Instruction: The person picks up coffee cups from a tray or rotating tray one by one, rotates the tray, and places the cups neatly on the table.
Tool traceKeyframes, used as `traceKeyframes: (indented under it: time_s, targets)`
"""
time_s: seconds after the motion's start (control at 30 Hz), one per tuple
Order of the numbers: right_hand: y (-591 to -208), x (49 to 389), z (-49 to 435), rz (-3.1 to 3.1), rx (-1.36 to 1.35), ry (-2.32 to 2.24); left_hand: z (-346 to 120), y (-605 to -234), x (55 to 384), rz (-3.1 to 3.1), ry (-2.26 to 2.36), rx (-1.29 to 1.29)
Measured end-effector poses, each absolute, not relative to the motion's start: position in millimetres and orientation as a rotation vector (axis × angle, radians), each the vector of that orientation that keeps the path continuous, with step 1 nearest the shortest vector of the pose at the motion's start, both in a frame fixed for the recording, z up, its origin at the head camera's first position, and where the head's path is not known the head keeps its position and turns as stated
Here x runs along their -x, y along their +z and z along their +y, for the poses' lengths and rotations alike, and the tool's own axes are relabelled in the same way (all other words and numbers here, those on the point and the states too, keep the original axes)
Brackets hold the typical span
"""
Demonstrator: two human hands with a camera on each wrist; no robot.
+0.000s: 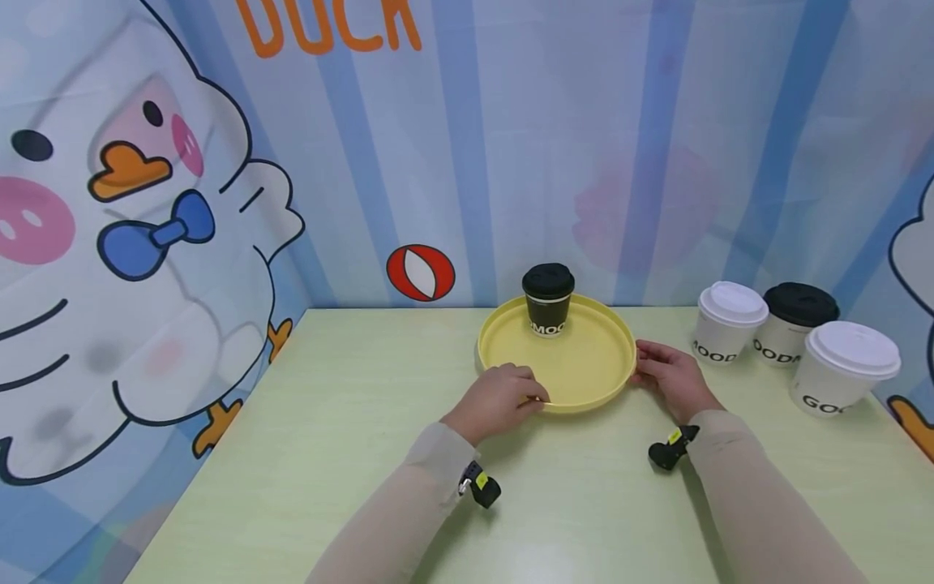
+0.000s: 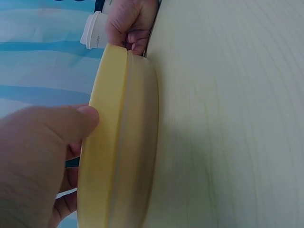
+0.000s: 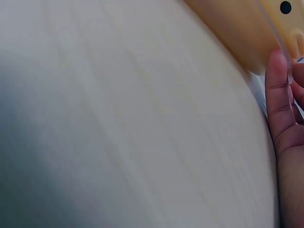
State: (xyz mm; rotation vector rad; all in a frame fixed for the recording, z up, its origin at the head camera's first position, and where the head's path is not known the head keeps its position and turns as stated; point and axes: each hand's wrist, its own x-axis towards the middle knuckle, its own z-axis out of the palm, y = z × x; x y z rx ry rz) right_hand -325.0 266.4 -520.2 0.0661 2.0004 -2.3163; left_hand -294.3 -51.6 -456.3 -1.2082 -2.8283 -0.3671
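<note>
A round yellow tray (image 1: 576, 369) with a raised rim sits on the table, a paler lower layer under its rim in the left wrist view. Near its back stands an upright black paper cup (image 1: 547, 312) with a black lid. My left hand (image 1: 503, 397) holds the tray's front-left rim, thumb (image 2: 89, 118) on the outer side and fingers on the inner side. At the right rim, my right hand (image 1: 674, 377) pinches the edge; one finger (image 3: 278, 80) lies against the tray's lower side in the right wrist view.
To the right stand two white cups with white lids, one smaller (image 1: 722, 328) and one larger (image 1: 835, 377). Between them is a white cup with a black lid (image 1: 784, 337). A printed cartoon curtain (image 1: 511, 122) hangs right behind the pale table (image 1: 350, 397).
</note>
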Motion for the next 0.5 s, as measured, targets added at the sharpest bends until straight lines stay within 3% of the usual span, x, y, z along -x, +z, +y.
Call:
traceKeyframes:
  time_s: [0.27,0.5]
  targets:
    - [-517.6,324.8,264.2,2.014,-0.074,-2.302,-45.6,-455.5,293.8,-2.903,-0.410,1.094]
    - [-518.2,324.5,263.8,2.020,-0.085,-2.299,-10.9,-453.6,292.2,-2.943,-0.373,1.040]
